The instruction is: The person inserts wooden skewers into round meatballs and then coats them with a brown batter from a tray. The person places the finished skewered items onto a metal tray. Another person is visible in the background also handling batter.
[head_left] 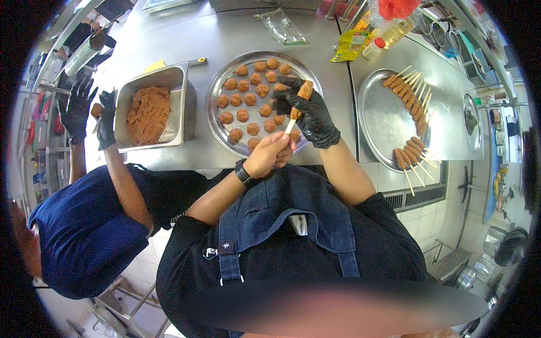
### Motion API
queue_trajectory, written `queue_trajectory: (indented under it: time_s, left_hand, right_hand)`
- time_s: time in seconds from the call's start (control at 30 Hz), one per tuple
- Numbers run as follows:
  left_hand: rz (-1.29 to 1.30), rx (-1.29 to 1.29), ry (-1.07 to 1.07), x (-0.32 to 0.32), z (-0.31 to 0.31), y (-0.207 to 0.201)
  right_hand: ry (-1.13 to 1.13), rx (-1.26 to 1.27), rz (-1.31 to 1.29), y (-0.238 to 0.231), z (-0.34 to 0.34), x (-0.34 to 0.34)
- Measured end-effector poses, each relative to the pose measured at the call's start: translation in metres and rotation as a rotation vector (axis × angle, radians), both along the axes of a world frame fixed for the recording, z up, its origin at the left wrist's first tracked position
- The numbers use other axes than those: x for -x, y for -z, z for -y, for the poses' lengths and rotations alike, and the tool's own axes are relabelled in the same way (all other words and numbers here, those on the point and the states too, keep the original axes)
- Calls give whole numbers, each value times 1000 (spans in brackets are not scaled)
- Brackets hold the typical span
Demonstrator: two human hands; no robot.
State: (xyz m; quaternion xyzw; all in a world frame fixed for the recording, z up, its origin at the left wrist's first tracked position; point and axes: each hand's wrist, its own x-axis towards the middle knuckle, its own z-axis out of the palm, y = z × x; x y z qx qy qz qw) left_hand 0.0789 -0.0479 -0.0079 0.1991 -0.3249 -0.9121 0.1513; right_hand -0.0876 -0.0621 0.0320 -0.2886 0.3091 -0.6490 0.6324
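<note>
My bare left hand, a dark watch on its wrist, pinches the lower end of a flat wooden stick. Around the stick's upper part is a long brown meat skewer, tilted up to the right. The black-gloved right hand is closed about that meat. Both hands are over the right side of a round metal tray that bears several rows of meatballs. On a second round tray at the right, several finished meat skewers lie in two fanned groups.
At my left, a co-worker's black-gloved hands hold a small lump of meat beside a deep steel pan of minced meat. A clear plastic bag lies at the back. Bottles and a yellow packet stand back right.
</note>
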Motion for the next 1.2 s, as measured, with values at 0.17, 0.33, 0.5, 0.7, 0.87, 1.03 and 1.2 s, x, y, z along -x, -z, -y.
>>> queue_trajectory:
  time_s: [0.17, 0.33, 0.5, 0.7, 0.87, 1.03, 1.2]
  left_hand:
    - [-7, 65, -60, 30, -12, -5]
    - [-13, 46, -108, 56, -26, -12]
    - [129, 128, -281, 81, -43, -11]
    - [401, 621, -412, 103, -59, -10]
    - [559, 777, -502, 110, -68, -12]
    - [671, 943, -513, 111, -69, -9]
    - [522, 775, -430, 112, -64, -6]
  right_hand:
    - [1, 16, -179, -5, -16, 23]
    - [-133, 77, -95, -2, -25, 53]
    - [2, 52, 86, 6, -24, 72]
    - [15, -37, 333, 8, -23, 84]
    - [-104, -63, 473, 16, -24, 89]
    - [-96, -49, 533, 26, -23, 93]
    - [-80, -18, 524, 21, -21, 93]
